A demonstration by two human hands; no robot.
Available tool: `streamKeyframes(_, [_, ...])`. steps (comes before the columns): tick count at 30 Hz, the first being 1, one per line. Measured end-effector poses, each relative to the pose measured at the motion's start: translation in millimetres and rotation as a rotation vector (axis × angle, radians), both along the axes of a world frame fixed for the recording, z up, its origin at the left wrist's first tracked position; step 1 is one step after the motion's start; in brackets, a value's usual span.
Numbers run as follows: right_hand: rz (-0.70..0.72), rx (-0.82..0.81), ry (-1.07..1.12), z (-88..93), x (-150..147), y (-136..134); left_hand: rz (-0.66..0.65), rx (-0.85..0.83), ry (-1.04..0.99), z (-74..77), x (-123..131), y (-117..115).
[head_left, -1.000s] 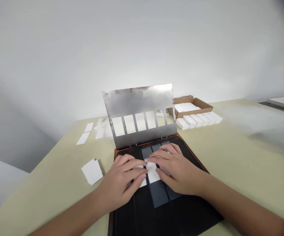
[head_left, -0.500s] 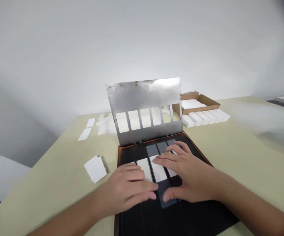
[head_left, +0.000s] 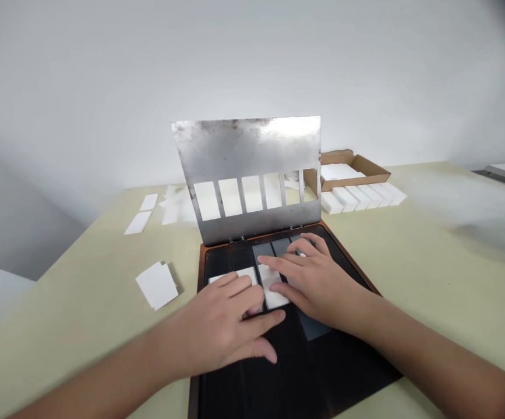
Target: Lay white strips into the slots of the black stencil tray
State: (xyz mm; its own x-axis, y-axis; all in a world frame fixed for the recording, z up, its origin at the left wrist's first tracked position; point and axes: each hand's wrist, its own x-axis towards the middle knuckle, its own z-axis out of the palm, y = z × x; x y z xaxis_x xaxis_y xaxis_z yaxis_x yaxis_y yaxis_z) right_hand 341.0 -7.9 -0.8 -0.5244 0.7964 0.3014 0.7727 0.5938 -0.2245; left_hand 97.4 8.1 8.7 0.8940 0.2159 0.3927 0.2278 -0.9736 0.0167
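Left hand: ours [head_left: 223,331] lies flat and loose, gripping nothing, fingertips resting on a white card [head_left: 237,273].
Right hand: ours [head_left: 317,285] is flat too, fingers spread, pressing down on a second white card [head_left: 275,297] and not clutching it.
Cards: we see both lying side by side on the black board [head_left: 278,378], near its far end.
Metal plate: this one [head_left: 247,145] stands upright at the board's back edge, with a row of slots.
Table: on it [head_left: 431,279], loose cards [head_left: 156,285] sit left of the board, and a cardboard box [head_left: 368,171] and white blocks [head_left: 361,198] far right.
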Motion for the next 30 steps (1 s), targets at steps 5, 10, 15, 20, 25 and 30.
streamKeyframes(5, [-0.001, -0.041, 0.002, 5.4, 4, -4, 0.06, -0.026, 0.015, -1.9, -2, 2])
streamKeyframes(10, [0.053, -0.126, 0.019, 8.6, 13, -6, 0.095, -0.026, 0.041, -2.5, -3, 2])
streamKeyframes(15, [0.043, -0.137, -0.005, 6.0, 15, -3, 0.108, 0.0, 0.044, -4.0, -2, 2])
streamKeyframes(20, [0.026, -0.127, -0.016, 5.4, 11, -1, 0.072, -0.008, 0.024, -4.7, -6, 1])
streamKeyframes(25, [0.023, -0.141, -0.019, 7.3, 9, 0, -0.081, -0.035, 0.012, -1.0, -4, 0])
streamKeyframes(30, [0.039, -0.155, -0.009, 8.3, 9, -2, -0.002, -0.047, -0.042, -0.6, -1, 0])
